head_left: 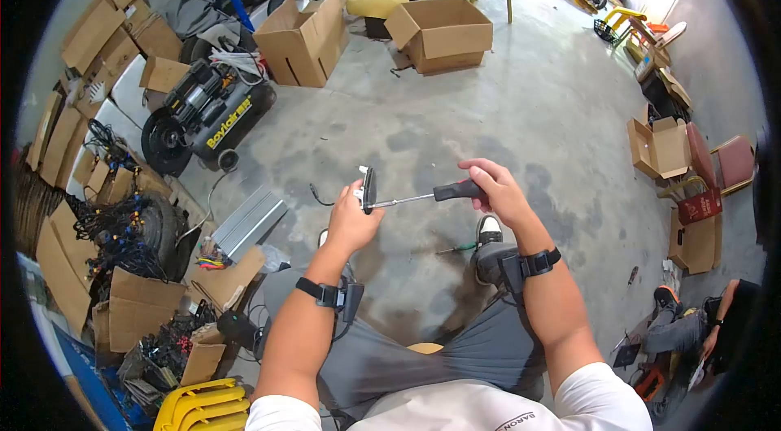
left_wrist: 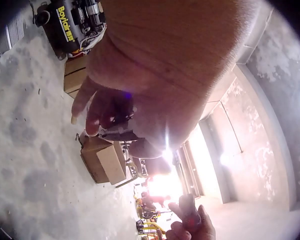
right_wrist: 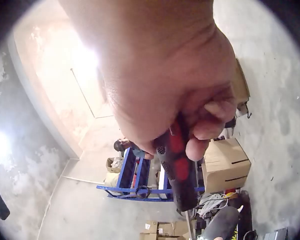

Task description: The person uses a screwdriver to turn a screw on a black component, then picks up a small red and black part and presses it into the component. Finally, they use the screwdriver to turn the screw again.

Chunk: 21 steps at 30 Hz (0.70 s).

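My right hand (head_left: 503, 193) grips the black and red handle of a screwdriver (head_left: 452, 191), whose shaft points left. In the right wrist view the fingers curl around that screwdriver handle (right_wrist: 179, 167). My left hand (head_left: 355, 224) holds a narrow dark part (head_left: 370, 187) with silvery metal bits on its side, upright in the head view. The screwdriver's tip is right at the lower end of this part. From the left wrist view, the back of the left hand (left_wrist: 145, 85) hides most of the part.
A green-handled tool (head_left: 464, 248) lies on the floor beside a shoe (head_left: 488, 229). To the left are a finned metal case (head_left: 250, 224), an air compressor (head_left: 215, 110) and tangled cables (head_left: 114, 228). Open cardboard boxes (head_left: 443, 37) stand ahead. Another person (head_left: 691, 329) sits at the lower right.
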Available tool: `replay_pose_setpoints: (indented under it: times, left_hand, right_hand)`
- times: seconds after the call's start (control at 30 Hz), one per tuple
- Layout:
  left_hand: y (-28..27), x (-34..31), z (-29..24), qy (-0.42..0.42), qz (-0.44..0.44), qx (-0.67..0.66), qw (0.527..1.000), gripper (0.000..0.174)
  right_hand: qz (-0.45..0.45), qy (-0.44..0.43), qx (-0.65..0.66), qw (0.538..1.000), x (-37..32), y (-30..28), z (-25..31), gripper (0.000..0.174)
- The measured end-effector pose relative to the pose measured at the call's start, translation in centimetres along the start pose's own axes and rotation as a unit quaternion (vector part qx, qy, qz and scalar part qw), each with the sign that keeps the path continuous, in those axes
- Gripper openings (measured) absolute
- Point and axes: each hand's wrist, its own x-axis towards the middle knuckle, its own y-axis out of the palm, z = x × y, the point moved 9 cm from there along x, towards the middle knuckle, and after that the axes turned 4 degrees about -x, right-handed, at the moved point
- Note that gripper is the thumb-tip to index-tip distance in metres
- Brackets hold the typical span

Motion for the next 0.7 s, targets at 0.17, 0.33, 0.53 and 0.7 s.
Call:
replay_pose_setpoints:
  times: [0.17,0.33,0.53,0.7]
  left_hand:
    - [0.3,0.1,0.1,-0.007,0.014,-0.009,1.0,0.065]
    - [-0.1,-0.1,-0.3,0.019,-0.023,0.005,1.0,0.056]
    - [0.2,0.0,-0.3,-0.013,0.016,-0.003,1.0,0.066]
    - [0.1,-0.2,-0.6,0.021,-0.015,0.006,1.0,0.058]
  right_hand:
    - [-0.004,-0.127,-0.018,0.992,-0.2,-0.2,1.7,0.043]
    - [0.039,0.068,0.018,0.997,0.4,-0.7,-1.7,0.051]
    - [0.003,-0.143,0.013,0.99,-0.3,-0.2,1.8,0.045]
    - [-0.006,-0.005,0.03,1.0,-0.2,-0.6,0.4,0.047]
